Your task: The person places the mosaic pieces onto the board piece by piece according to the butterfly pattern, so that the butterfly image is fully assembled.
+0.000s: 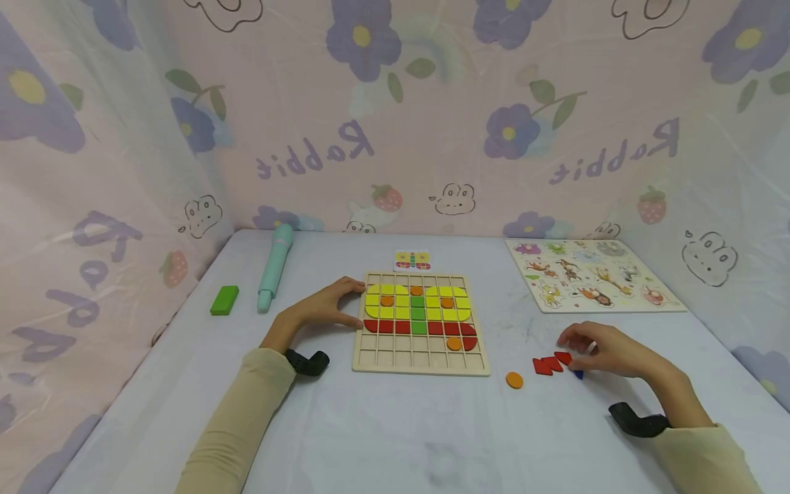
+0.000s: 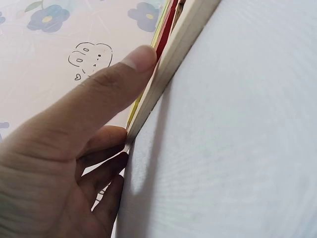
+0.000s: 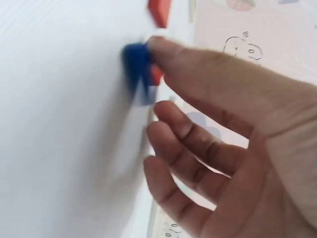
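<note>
A wooden grid board (image 1: 382,360) holds yellow, red, green and orange flat pieces in a butterfly-like pattern. My left hand (image 1: 324,307) rests on the board's left edge, thumb low and fingers higher; in the left wrist view the thumb (image 2: 141,58) touches the rim. To the right of the board, my right hand (image 1: 607,350) hovers over a dark blue piece (image 1: 578,374). In the right wrist view the blue piece (image 3: 134,62) is blurred at the thumb's tip, and the other fingers are bent and apart from it. Red diamond-shaped pieces (image 1: 543,367) lie beside this hand.
A loose orange disc (image 1: 514,380) lies near the board's lower right corner. Behind the board is a small pattern card (image 1: 412,261). An animal picture board (image 1: 595,274) lies at back right. A mint tube-shaped object (image 1: 274,267) and green block (image 1: 225,300) are at left.
</note>
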Available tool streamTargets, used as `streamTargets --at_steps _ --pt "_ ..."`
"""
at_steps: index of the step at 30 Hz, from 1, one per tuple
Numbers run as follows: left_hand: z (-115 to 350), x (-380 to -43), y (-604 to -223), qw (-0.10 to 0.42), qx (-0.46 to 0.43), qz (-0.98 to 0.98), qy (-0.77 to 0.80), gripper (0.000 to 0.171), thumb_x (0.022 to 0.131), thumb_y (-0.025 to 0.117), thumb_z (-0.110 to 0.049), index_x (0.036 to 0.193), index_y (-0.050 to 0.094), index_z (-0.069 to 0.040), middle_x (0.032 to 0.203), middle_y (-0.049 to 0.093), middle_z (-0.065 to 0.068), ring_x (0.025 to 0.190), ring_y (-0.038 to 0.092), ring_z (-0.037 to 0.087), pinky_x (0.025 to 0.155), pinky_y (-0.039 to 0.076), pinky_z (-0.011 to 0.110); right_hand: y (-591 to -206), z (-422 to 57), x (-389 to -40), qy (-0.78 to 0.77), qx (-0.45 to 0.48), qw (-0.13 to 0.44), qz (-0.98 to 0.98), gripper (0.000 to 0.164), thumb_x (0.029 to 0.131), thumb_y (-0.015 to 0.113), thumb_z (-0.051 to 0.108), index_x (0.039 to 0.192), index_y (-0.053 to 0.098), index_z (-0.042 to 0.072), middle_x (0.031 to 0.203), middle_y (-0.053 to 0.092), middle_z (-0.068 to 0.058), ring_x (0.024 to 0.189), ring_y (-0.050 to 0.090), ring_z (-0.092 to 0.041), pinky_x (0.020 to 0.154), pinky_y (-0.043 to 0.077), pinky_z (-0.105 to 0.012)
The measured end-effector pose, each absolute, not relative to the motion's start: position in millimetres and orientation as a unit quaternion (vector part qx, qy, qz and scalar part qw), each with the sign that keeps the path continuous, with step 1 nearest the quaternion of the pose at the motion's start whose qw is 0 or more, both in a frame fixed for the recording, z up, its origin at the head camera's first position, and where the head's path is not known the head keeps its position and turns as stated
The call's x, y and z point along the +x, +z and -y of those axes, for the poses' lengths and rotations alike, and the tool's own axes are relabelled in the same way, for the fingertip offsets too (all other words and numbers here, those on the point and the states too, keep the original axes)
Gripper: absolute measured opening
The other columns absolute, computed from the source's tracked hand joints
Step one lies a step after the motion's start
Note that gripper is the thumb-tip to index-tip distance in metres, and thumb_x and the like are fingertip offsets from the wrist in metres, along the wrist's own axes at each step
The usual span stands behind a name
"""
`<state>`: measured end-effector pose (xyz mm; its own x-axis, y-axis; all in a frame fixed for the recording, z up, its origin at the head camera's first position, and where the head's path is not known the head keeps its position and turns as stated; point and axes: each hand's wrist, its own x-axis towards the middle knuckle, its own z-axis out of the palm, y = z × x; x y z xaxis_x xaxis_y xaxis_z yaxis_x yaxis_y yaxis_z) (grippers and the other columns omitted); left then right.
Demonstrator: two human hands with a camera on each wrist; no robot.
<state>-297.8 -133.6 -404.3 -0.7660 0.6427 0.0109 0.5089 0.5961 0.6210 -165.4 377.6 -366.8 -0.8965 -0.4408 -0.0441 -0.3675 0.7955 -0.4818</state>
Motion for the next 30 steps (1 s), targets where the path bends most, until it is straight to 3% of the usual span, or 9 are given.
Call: streamTargets --at_steps 9,15,22,30 --pt "133.9 -298.6 -404.1 0.106 0.328 -0.886 0.309 0.082 0.072 0.079 -0.038 0.138 0.043 -0.006 0.141 0.039 0.008 0.135 0.029 0.025 0.113 0.021 0.044 -374.3 -372.5 -171.6 -0.241 -0.183 0.085 -0.949 0.021 0.077 0.076 0.018 0.093 0.064 0.01 0.084 0.06 0.005 0.072 0.052 -0.005 0.066 0.05 -0.019" --pt "133.9 -298.6 -404.9 0.107 0.326 -0.888 0.307 0.081 0.072 0.078 -0.039 0.138 0.043 -0.007 0.142 0.039 0.008 0.135 0.029 0.025 0.113 0.021 0.044 -369.6 -357.1 -178.2 -0.234 -0.2 0.055 -0.95 0.019 0.076 0.075 0.015 0.092 0.066 0.01 0.081 0.059 0.007 0.073 0.051 -0.005 0.065 0.05 -0.02" --pt "134.4 -297.5 -403.8 0.109 0.326 -0.887 0.309 0.082 0.072 0.079 -0.039 0.138 0.043 -0.007 0.141 0.039 0.007 0.135 0.029 0.024 0.113 0.021 0.043 -361.2 -305.1 -194.1 -0.238 -0.258 0.006 -0.936 0.02 0.076 0.075 0.012 0.094 0.067 0.013 0.085 0.064 0.008 0.077 0.055 -0.009 0.069 0.052 -0.025" --pt "134.5 -298.2 -404.9 0.109 0.327 -0.886 0.311 0.081 0.072 0.079 -0.039 0.138 0.043 -0.007 0.141 0.039 0.007 0.135 0.029 0.024 0.113 0.02 0.042 -361.4 -237.9 -211.0 -0.253 -0.317 0.012 -0.914 0.021 0.079 0.074 0.016 0.097 0.067 0.009 0.088 0.065 0.003 0.078 0.056 -0.013 0.07 0.052 -0.029"
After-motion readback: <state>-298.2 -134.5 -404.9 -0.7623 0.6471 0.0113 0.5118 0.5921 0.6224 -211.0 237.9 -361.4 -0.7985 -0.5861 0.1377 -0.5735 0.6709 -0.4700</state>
